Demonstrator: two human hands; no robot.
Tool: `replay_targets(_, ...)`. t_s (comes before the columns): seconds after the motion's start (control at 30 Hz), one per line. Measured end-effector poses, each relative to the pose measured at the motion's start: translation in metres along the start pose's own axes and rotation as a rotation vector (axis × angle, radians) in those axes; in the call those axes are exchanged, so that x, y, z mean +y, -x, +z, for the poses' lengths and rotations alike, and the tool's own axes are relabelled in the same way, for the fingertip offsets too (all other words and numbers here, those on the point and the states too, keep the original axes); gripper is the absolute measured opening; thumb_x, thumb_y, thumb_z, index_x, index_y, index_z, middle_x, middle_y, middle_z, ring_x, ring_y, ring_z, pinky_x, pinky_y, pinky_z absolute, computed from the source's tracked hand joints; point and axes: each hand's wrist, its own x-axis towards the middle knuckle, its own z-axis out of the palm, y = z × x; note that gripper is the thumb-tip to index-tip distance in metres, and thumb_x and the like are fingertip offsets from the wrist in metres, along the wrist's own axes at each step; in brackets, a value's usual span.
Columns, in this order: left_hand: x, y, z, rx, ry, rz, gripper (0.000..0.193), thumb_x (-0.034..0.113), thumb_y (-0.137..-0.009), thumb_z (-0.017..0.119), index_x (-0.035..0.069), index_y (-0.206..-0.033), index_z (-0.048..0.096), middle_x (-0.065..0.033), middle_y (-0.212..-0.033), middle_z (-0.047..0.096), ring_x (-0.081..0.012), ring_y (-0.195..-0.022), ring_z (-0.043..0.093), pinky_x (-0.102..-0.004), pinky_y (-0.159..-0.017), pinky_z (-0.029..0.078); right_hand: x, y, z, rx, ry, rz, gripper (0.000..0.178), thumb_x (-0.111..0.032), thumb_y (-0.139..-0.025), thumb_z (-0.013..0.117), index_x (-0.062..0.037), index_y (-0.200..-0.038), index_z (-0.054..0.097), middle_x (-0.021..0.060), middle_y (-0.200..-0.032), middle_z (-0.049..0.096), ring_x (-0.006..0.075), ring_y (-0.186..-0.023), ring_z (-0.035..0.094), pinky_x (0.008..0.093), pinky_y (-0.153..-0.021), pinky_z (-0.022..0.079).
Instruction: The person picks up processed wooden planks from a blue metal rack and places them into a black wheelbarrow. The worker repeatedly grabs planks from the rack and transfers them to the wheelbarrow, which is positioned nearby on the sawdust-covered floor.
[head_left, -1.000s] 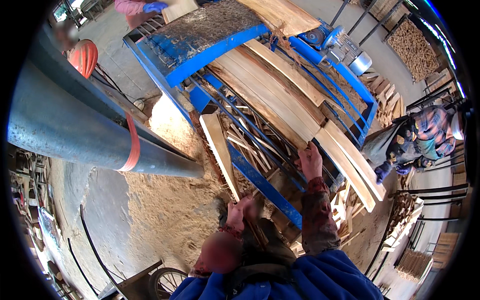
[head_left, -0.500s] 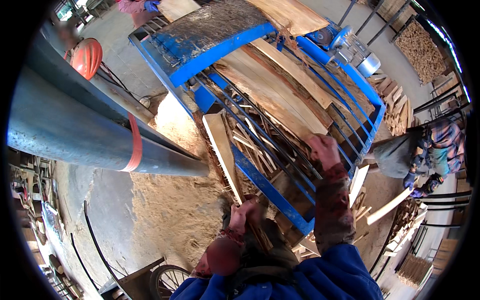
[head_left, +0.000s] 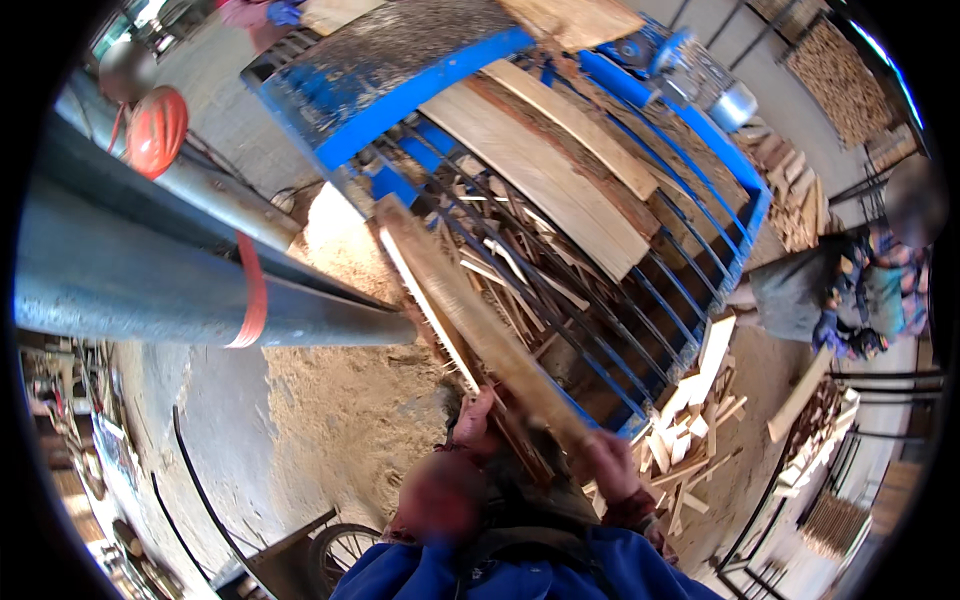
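Observation:
My left hand [head_left: 472, 417] is closed round the near end of a narrow wooden board [head_left: 432, 312], whose pale, rough edge faces up. Gripped in my right hand [head_left: 605, 465] is the near end of a second long board [head_left: 490, 325], slightly blurred by motion. Both boards slant away from me along the left side of a blue metal machine frame [head_left: 345, 145], their far ends close together. On the frame's dark bars [head_left: 600, 355] lie a wide pale plank [head_left: 545, 180] and a narrower strip [head_left: 575, 130] with bark between them.
Thin offcuts [head_left: 500, 270] lie beneath the bars, and a scrap heap [head_left: 690, 430] sits at right. A thick grey duct [head_left: 200, 290] with a red band runs at left over sawdust [head_left: 340, 400]. One co-worker [head_left: 880, 280] stands right, another's gloved hand [head_left: 285, 12] shows far left.
My right hand has drawn back toward me from the bars and now holds a board beside the left one. The left hand keeps its board. The view has shifted slightly.

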Motion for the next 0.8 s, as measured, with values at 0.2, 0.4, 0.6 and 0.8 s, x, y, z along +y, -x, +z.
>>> replay_targets(0.2, 0.0, -0.01, 0.008, -0.251, 0.185, -0.122, 0.082, 0.057, -0.078, 0.069, 0.007, -0.135, 0.039, -0.0123, -0.127, 0.051, -0.0264, -0.117, 0.049, -0.0476, -0.104, 0.037, 0.01, -0.007, -0.001, -0.244, 0.619, -0.146, 0.027, -0.027, -0.092, 0.061, -0.0007, -0.087, 0.066, 0.0091, -0.067, 0.061, 0.019, -0.055, 0.055, 0.0306, -0.051, 0.043)
replay_targets(0.4, -0.002, -0.016, 0.009, -0.352, 0.247, -0.081, 0.059, 0.032, -0.085, 0.069, 0.004, -0.13, 0.043, -0.0086, -0.102, 0.052, -0.0212, -0.094, 0.051, -0.0411, -0.084, 0.042, -0.029, -0.063, -0.033, -0.074, 0.934, -0.658, 0.018, -0.019, -0.082, 0.07, -0.0023, -0.079, 0.065, 0.0162, -0.069, 0.058, 0.031, -0.061, 0.058, 0.0359, -0.056, 0.048)
replay_targets(0.6, 0.005, -0.016, 0.01, -0.315, 0.245, -0.139, 0.053, 0.026, -0.081, 0.071, 0.005, -0.123, 0.047, -0.0074, -0.096, 0.053, -0.0208, -0.09, 0.052, -0.0386, -0.081, 0.043, -0.119, -0.212, -0.105, 0.502, 0.681, -0.793, 0.047, -0.024, -0.086, 0.067, 0.0011, -0.123, 0.054, 0.0189, -0.097, 0.067, 0.0252, -0.085, 0.068, 0.031, -0.073, 0.053)
replay_targets(0.8, 0.011, -0.009, 0.008, -0.162, 0.234, -0.186, 0.053, 0.021, -0.078, 0.073, 0.004, -0.122, 0.047, -0.0085, -0.095, 0.055, -0.0225, -0.089, 0.053, -0.04, -0.083, 0.044, -0.132, -0.31, -0.119, 0.503, 0.63, -0.541, 0.065, -0.041, -0.079, 0.069, 0.0031, -0.124, 0.053, 0.0187, -0.099, 0.067, 0.0286, -0.095, 0.066, 0.036, -0.083, 0.049)
